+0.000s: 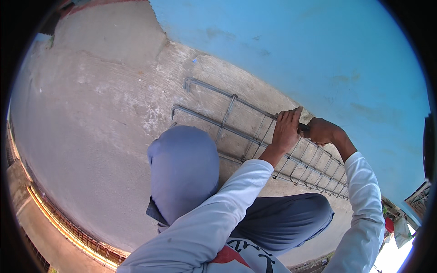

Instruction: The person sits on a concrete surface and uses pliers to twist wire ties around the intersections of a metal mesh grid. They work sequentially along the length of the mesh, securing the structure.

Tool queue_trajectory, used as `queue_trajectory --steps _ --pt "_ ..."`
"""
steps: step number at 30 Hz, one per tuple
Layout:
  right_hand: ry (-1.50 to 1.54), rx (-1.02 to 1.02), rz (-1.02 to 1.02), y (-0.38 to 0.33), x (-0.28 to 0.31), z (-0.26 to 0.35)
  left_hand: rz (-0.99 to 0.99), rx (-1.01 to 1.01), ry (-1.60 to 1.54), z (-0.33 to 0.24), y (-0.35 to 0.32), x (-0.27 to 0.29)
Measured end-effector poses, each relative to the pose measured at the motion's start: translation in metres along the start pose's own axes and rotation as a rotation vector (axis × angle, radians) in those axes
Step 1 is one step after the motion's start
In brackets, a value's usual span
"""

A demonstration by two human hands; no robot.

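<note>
A long cage of grey steel rebar [248, 136] with hooked bar ends lies across the concrete in front of my knees, its crosswise ties spaced along it. My left hand [287, 129] is closed at the cage's upper long bar, its fingers pointing toward the blue wall and the thumb mostly hidden. Just to its right, my right hand [322, 131] grips a dark tool handle [303, 128] that reaches toward the left hand. The working end of that tool is hidden, so its kind does not show.
A blue wall [327, 59] rises close behind the cage. My bent knees in grey trousers [184, 168] partly cover the cage's near side. Rough concrete floor [91, 136] spreads to the left, with a grating [77, 239] along the lower left edge.
</note>
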State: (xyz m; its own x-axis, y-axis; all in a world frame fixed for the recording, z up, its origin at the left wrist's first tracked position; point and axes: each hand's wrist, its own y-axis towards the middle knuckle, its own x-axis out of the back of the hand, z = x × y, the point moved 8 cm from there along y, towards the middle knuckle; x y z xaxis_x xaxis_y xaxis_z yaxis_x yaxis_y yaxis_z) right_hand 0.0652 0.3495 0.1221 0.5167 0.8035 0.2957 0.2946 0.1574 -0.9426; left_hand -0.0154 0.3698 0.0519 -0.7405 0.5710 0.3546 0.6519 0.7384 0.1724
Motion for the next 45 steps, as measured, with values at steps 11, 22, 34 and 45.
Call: queue_trajectory --steps 11,22,34,45 --pt "0.869 0.101 0.272 0.027 -0.056 -0.038 0.14 -0.082 0.088 -0.003 -0.01 -0.026" --pt "-0.215 0.165 -0.551 -0.024 -0.001 -0.013 0.189 -0.036 0.004 -0.007 0.008 -0.027" --pt "-0.582 0.104 -0.544 0.007 0.012 -0.019 -0.028 -0.052 0.047 -0.019 0.014 0.0" --pt "0.524 0.02 0.104 0.006 -0.018 -0.042 0.106 -0.109 0.049 -0.008 0.009 -0.017"
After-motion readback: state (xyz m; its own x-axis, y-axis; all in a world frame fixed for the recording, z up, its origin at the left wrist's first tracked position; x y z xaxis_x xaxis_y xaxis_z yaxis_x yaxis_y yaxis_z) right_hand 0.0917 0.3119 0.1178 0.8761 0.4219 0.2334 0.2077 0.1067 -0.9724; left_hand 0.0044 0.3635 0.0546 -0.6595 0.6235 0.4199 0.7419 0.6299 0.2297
